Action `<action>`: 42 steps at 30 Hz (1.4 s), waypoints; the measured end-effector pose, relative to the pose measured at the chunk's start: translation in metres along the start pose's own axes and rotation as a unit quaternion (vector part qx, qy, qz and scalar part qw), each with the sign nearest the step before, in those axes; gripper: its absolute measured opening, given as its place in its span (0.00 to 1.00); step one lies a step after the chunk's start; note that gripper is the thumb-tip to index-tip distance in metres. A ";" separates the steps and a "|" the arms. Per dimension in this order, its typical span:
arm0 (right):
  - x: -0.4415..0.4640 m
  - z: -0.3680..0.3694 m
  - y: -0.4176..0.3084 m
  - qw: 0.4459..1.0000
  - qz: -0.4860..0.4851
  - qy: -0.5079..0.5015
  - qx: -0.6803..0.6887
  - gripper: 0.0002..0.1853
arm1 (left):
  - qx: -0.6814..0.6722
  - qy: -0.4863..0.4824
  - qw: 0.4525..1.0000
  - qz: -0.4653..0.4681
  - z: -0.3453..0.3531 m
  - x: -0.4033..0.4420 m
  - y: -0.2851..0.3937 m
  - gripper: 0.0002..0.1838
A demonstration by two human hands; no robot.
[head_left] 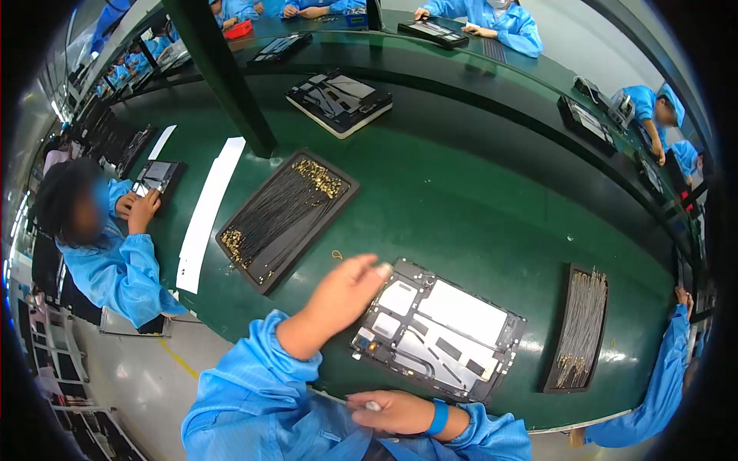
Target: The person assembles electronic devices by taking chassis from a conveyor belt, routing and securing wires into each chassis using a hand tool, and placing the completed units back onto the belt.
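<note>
An opened tablet (469, 311) with its inner parts showing lies tilted on the green table in front of me. My left hand (338, 296) is at its upper left corner, fingers stretched out, with a pale cover or tip on one of them; I see nothing held in it. At the table's near edge, below the tablet, my right hand (396, 412) is curled, with a blue band on the wrist. Something whitish shows at its fingertips, too small to make out.
A dark tray (280, 261) of black cables with gold ends lies to the left; another cable tray (555, 338) stands right. Behind are a second open device (338, 100) and a post (223, 77). A co-worker (115, 253) sits left, past white strips (207, 211).
</note>
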State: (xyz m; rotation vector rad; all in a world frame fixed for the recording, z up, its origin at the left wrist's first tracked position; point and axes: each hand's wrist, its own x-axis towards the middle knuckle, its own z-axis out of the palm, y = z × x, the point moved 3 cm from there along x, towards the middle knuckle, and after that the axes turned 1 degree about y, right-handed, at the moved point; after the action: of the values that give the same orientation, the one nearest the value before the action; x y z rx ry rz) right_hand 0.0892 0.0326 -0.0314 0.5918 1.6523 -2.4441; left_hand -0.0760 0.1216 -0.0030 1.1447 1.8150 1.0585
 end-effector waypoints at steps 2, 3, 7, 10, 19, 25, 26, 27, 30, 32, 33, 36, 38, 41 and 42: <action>-0.006 -0.011 -0.019 0.994 0.099 -0.043 0.035 0.25 | 0.209 0.108 0.965 0.115 -0.033 0.013 0.015 0.18; -0.007 -0.013 -0.018 0.993 0.095 -0.040 0.057 0.24 | 0.259 0.166 0.942 0.131 -0.049 0.022 0.016 0.17; -0.003 -0.018 -0.007 0.985 0.116 -0.023 0.126 0.23 | 0.435 0.325 0.832 0.110 -0.105 0.056 -0.039 0.11; -0.001 -0.023 -0.010 0.985 0.126 -0.025 0.119 0.23 | 0.401 0.293 0.868 0.031 -0.114 0.063 -0.046 0.11; 0.003 -0.016 0.009 0.989 0.070 0.006 0.132 0.28 | 0.267 0.239 0.932 0.061 -0.114 0.050 -0.030 0.15; -0.001 -0.015 -0.001 0.989 0.060 0.017 0.134 0.27 | 0.480 0.200 0.847 0.110 -0.103 0.040 -0.028 0.14; 0.002 -0.016 0.001 0.990 0.037 0.023 0.136 0.27 | 0.460 0.229 0.849 0.124 -0.102 0.035 -0.019 0.13; 0.006 -0.014 0.007 0.989 0.016 0.026 0.142 0.27 | 0.440 0.255 0.850 0.135 -0.098 0.027 -0.008 0.12; -0.013 -0.016 -0.015 0.986 -0.072 0.123 0.086 0.27 | 0.434 0.200 0.841 0.253 -0.070 -0.005 0.030 0.10; -0.027 -0.018 -0.029 0.943 -0.198 0.268 0.026 0.26 | 0.425 0.118 0.824 0.356 -0.045 -0.034 0.041 0.03; -0.037 -0.020 -0.037 0.930 -0.203 0.306 0.010 0.24 | 0.402 0.060 0.819 0.404 -0.033 -0.049 0.044 0.04; -0.061 -0.031 -0.048 0.898 -0.196 0.387 -0.075 0.20 | 0.349 -0.087 0.819 0.447 -0.008 -0.084 0.047 0.09; -0.063 -0.035 -0.038 0.885 -0.166 0.395 -0.183 0.17 | 0.333 -0.108 0.819 0.455 -0.002 -0.095 0.045 0.12; -0.073 -0.031 -0.025 0.918 -0.131 0.346 -0.145 0.15 | 0.333 -0.115 0.819 0.452 0.001 -0.104 0.046 0.12; -0.074 -0.030 -0.022 0.924 -0.133 0.334 -0.133 0.16 | 0.330 -0.119 0.821 0.450 0.001 -0.105 0.045 0.12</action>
State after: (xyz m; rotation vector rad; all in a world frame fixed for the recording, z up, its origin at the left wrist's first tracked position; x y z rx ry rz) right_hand 0.1575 0.0604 0.0066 1.3420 2.4007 -2.2469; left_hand -0.0250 0.0359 0.0527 2.5941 1.4348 0.6599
